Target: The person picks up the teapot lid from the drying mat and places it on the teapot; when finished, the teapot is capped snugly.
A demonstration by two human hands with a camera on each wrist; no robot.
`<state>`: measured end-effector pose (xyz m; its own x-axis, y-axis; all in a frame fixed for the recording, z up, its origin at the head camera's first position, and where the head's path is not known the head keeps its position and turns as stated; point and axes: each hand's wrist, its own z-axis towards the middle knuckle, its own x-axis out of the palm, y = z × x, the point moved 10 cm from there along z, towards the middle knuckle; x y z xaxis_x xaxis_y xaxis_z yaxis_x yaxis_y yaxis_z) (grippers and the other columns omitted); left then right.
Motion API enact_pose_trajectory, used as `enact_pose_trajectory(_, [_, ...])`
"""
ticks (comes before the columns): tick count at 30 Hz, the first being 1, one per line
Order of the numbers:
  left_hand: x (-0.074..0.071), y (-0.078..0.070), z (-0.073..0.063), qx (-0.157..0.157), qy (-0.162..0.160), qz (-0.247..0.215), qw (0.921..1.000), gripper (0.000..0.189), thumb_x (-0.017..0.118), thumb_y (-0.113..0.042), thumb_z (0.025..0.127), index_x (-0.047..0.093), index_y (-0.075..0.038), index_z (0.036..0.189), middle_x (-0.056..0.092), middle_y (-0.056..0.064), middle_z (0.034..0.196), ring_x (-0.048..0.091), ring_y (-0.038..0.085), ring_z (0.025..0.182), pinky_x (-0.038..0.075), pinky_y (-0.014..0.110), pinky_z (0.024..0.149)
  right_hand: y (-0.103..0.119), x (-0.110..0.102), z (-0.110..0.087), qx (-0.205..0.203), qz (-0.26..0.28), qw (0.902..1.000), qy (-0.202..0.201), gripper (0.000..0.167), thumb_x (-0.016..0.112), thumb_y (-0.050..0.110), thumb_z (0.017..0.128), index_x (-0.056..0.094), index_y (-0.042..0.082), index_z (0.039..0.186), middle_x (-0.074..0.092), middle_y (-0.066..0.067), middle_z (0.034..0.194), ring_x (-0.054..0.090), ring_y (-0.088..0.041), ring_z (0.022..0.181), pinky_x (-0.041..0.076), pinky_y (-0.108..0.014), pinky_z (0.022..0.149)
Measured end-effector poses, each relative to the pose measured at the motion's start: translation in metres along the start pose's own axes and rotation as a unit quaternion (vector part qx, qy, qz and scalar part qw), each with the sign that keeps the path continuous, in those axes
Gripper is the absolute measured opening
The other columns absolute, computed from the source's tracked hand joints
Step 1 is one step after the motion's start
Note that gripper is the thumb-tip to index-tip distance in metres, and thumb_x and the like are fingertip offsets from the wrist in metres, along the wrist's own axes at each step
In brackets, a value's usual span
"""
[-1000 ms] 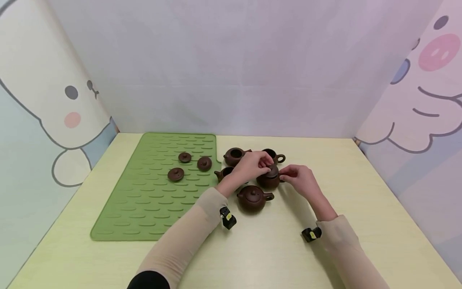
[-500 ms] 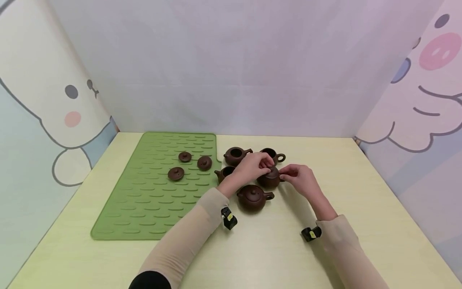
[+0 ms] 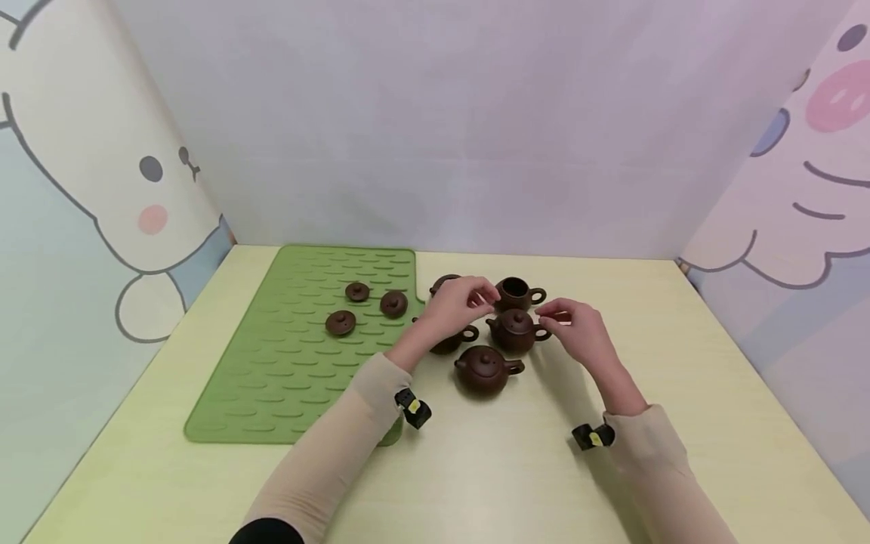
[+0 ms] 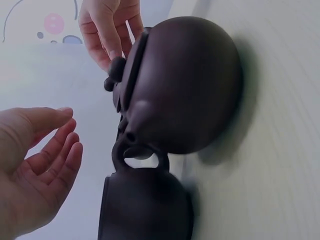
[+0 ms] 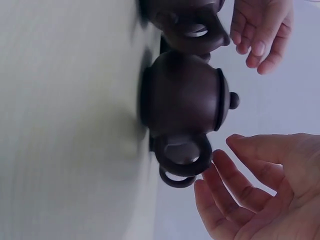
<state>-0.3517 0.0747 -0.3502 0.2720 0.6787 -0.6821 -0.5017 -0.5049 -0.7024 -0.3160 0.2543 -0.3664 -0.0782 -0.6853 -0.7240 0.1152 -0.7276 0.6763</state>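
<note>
Left grip [image 3: 457, 304]: empty, thumb and fingertips bent toward one another with a gap between, hanging just left of the middle teapot's lid and apart from it.
Right grip [image 3: 578, 329]: holding nothing either, thumb parted from the fingers; the tips are right at the handle [image 5: 184, 170], though from where I stand I can't tell whether one touches.
Middle teapot [image 3: 513, 338]: upright on the counter [image 3: 489, 483], lid on, lying between the two hands.
Spout-to-handle line: roughly left to right, spout toward the left hand, handle toward the right.
Nearer hand: the right, judging by that handle.
Arms: the left reaches diagonally over the corner of the green mat [image 3: 258, 378]; the right slants in from the lower right, fingers pointing inward.
Front teapot [image 3: 484, 375]: lidded too, nearest the person, handle also rightward.
Open pots: one behind the middle teapot [image 3: 513, 302], one left of it [image 3: 445, 346], and another [image 3: 445, 281] largely hidden by the left hand.
Loose lids: three on the mat, left [image 3: 340, 323], back [image 3: 356, 292] and right [image 3: 393, 304].
</note>
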Motion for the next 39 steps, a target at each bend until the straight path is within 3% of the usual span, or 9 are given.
enact_pose_trajectory(7, [-0.025, 0.013, -0.014, -0.015, -0.023, -0.003, 0.9996, 0.014, 0.067, -0.016, 0.096, 0.070, -0.011, 0.109, 0.072, 0.002, 0.103, 0.066, 0.014, 0.090, 0.056, 0.025, 0.080, 0.020, -0.004, 0.001, -0.015, 0.013, 0.9995, -0.024, 0.017, 0.067, 0.014, 0.095, 0.072, 0.004, 0.108, 0.072, -0.017, 0.115, 0.071, -0.036, 0.102, 0.055, -0.027, 0.074])
enact_pose_trajectory(19, [-0.067, 0.042, -0.037, -0.054, -0.047, -0.038, 0.9967, 0.021, 0.066, -0.012, 0.096, 0.067, -0.004, 0.115, 0.070, 0.009, 0.112, 0.067, 0.023, 0.100, 0.057, 0.036, 0.091, 0.044, 0.010, 0.002, -0.032, 0.042, 0.9985, -0.010, 0.017, 0.068, 0.013, 0.095, 0.072, 0.004, 0.108, 0.072, -0.015, 0.112, 0.071, -0.033, 0.097, 0.055, -0.030, 0.072])
enact_pose_trajectory(30, [-0.093, 0.078, -0.062, -0.099, -0.078, -0.021, 0.9918, 0.019, 0.066, -0.017, 0.097, 0.068, -0.010, 0.115, 0.071, 0.008, 0.113, 0.067, 0.023, 0.103, 0.057, 0.039, 0.090, 0.057, 0.031, 0.002, -0.038, 0.050, 0.9980, 0.007, 0.016, 0.070, 0.013, 0.093, 0.073, 0.005, 0.107, 0.074, -0.013, 0.103, 0.069, -0.026, 0.092, 0.052, -0.031, 0.078])
enact_pose_trajectory(39, [-0.113, 0.103, -0.080, -0.107, -0.102, -0.036, 0.9884, 0.023, 0.066, -0.010, 0.095, 0.066, -0.001, 0.116, 0.070, 0.016, 0.112, 0.066, 0.028, 0.098, 0.056, 0.037, 0.084, 0.063, 0.043, 0.002, -0.052, 0.060, 0.9968, 0.013, 0.014, 0.071, 0.013, 0.092, 0.074, 0.007, 0.105, 0.075, -0.011, 0.101, 0.069, -0.018, 0.084, 0.053, -0.030, 0.077])
